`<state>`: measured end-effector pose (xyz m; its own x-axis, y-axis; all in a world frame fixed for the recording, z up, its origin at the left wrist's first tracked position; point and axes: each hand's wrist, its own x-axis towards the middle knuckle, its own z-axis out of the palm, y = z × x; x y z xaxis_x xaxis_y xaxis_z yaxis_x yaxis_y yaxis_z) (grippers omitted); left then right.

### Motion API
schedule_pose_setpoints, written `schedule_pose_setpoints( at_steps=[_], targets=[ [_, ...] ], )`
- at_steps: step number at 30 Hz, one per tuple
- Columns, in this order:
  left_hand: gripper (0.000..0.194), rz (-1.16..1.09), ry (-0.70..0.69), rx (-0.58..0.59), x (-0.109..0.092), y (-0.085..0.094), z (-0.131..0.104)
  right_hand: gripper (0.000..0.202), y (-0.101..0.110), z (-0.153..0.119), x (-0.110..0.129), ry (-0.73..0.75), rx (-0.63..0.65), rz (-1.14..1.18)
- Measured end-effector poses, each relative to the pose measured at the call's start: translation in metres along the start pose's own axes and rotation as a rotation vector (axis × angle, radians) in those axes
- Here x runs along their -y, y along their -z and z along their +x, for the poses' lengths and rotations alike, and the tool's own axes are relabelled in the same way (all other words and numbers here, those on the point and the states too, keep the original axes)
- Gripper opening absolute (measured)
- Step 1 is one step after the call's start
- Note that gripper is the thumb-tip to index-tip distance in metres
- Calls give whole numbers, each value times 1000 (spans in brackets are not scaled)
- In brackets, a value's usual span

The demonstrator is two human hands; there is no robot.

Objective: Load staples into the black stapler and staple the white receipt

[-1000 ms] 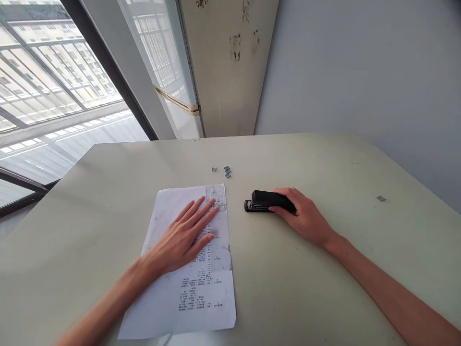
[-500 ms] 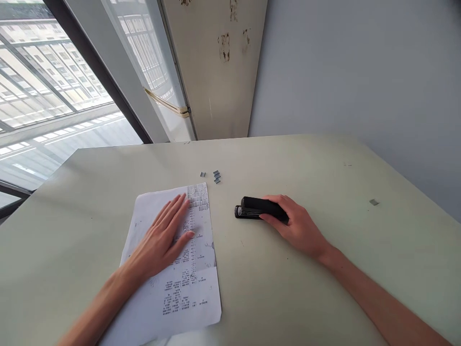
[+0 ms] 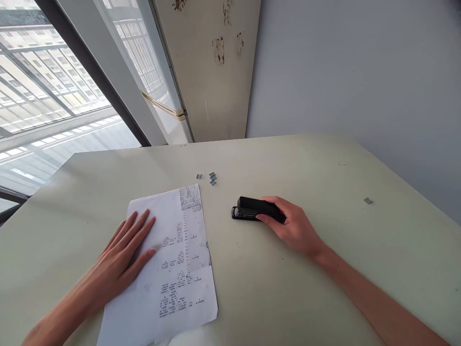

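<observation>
The left hand (image 3: 120,264) has slid off the printed block near the top of the paper (image 3: 180,288) towards its left side, baring more of the text. The right hand (image 3: 297,228) and the stapler (image 3: 261,207) have hardly changed place beside the sheet, though the camera view has shifted a little.

The left grip is wide and holds nothing: palm down, fingers extended and slightly apart, resting on the paper. The right grip is closed around the rear of the stapler, its thumb along the near side. The stapler lies on the tabletop (image 3: 273,288) at about two o'clock from the paper's middle, apart from its edge.

The step in hand looks like steadying the paper while keeping hold of the stapler; any shift of either would call for light pressure from the flat palm and a firm right grip.

There are two hands, one stapler and at least one sheet; how many lie stacked cannot be told. One lone staple strip (image 3: 199,176) and a cluster of staple strips (image 3: 212,179), three or four, sit around ten o'clock from the stapler. One small grey piece (image 3: 368,201) lies at three o'clock.
</observation>
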<state>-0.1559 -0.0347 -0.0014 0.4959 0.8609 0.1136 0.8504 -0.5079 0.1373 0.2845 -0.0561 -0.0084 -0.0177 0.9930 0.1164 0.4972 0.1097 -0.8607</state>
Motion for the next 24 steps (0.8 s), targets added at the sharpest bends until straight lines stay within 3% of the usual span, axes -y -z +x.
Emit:
schedule_pose_setpoints(
  at_steps=[4, 9, 13, 18, 24],
  targets=[
    [72, 5, -113, 16, -31, -3, -12, 35, 5, 1, 7, -144, -110, 147],
    [76, 54, -250, -34, -99, -20, 3, 34, 14, 0, 12, -160, -165, 295],
    [74, 33, -314, -77, -155, -39, 45, 25, 18, -1, 17, -45, -238, 246],
    [66, -86, -343, -90, -217, -59, 117, 9, 21, 0, 20, 137, -343, 104],
    [30, -375, -384, -50, -274, -82, 185, 13, 20, 0, 18, 203, -434, 7]
  ],
)
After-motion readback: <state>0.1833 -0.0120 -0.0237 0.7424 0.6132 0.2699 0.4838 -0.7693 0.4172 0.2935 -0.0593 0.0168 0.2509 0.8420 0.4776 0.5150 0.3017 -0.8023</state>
